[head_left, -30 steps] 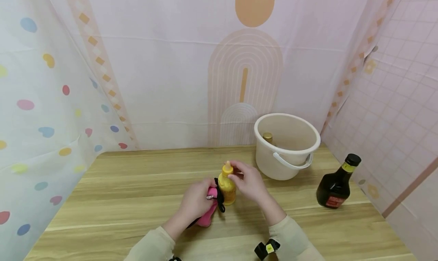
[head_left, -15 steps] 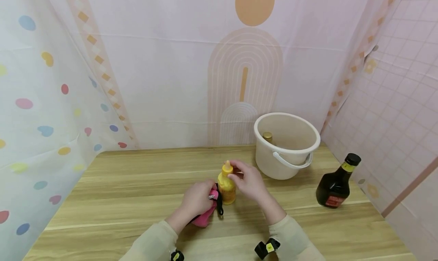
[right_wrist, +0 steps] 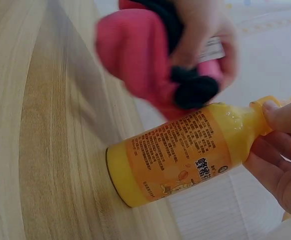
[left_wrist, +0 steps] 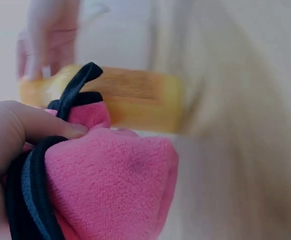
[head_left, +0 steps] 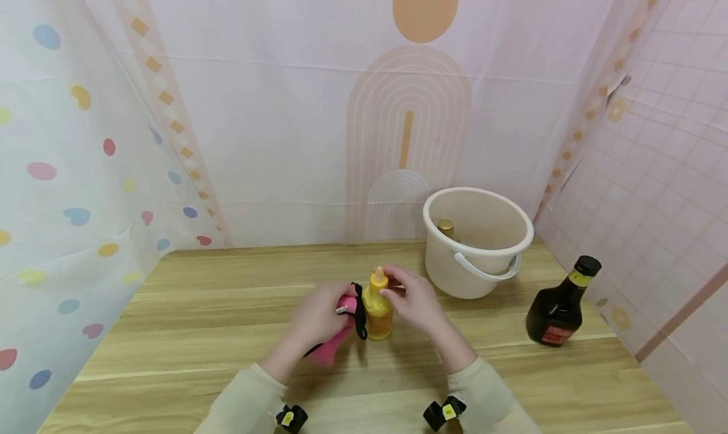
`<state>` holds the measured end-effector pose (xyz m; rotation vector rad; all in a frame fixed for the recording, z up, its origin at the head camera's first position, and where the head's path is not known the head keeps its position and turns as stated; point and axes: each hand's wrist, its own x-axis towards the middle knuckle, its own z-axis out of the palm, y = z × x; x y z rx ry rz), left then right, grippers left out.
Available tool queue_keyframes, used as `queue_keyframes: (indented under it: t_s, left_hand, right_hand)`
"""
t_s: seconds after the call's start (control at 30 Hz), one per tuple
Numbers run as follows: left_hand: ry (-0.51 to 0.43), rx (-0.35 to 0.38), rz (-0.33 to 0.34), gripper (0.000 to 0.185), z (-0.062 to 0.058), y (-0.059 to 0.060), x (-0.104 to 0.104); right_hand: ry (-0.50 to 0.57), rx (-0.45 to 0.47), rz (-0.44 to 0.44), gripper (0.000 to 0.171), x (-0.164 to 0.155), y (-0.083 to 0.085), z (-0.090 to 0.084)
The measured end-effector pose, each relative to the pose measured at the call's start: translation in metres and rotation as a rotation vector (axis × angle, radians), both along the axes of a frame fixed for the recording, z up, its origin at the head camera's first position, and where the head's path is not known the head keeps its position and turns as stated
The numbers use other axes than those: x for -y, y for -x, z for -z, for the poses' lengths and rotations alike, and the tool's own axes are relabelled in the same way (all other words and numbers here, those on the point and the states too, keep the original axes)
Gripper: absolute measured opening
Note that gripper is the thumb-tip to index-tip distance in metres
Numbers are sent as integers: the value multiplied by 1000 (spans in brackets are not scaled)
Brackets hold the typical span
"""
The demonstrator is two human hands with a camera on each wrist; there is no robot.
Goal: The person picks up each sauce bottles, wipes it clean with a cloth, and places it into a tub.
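Pink cloth point(head_left: 334, 335) rose beside bottle point(head_left: 378, 310).

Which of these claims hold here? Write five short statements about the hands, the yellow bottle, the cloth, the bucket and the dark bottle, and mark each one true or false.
1. The left hand grips a pink cloth with black trim. True.
2. The right hand holds the dark sauce bottle. False: it pinches the top of the yellow squeeze bottle; the dark bottle stands alone, far to the right.
3. The yellow squeeze bottle stands upright on the wooden table. True.
4. The white bucket lies tipped on its side. False: it stands upright, its handle hanging down the front.
5. The pink cloth lies inside the bucket. False: it is beside the yellow bottle, in the left hand.
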<state>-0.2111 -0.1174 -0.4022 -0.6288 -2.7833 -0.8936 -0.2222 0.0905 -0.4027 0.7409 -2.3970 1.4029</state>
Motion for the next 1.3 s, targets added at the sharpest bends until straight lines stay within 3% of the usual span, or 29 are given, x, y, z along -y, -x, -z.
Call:
queue_keyframes:
  t_s: [0.2, 0.37, 0.7, 0.87, 1.0, 1.13, 1.3]
  left_hand:
    - [-117, -92, 8, 35, -23, -3, -1]
    - [-137, -118, 53, 33, -28, -8, -7]
    - [-111, -207, 60, 33, -7, -6, -13]
    - [-81, -255, 35, 35, 1, -5, -14]
    - [-111, -274, 7, 36, 7, -6, -15]
    - [-145, -258, -44, 36, 13, -10, -16]
    - [-169, -179, -113, 38, 17, -13, -16]
  right_hand:
    - [-5, -6, 11, 36, 0, 0, 0]
    - [-15, -35, -2, 35, 0, 0, 2]
    - [-21, -44, 6, 35, -1, 0, 3]
    - [-17, -48, 6, 36, -1, 0, 3]
    - [-16, -47, 9, 36, -1, -1, 3]
    - [-23, -40, 10, 35, 0, -1, 3]
    - [-27, -29, 19, 36, 0, -1, 2]
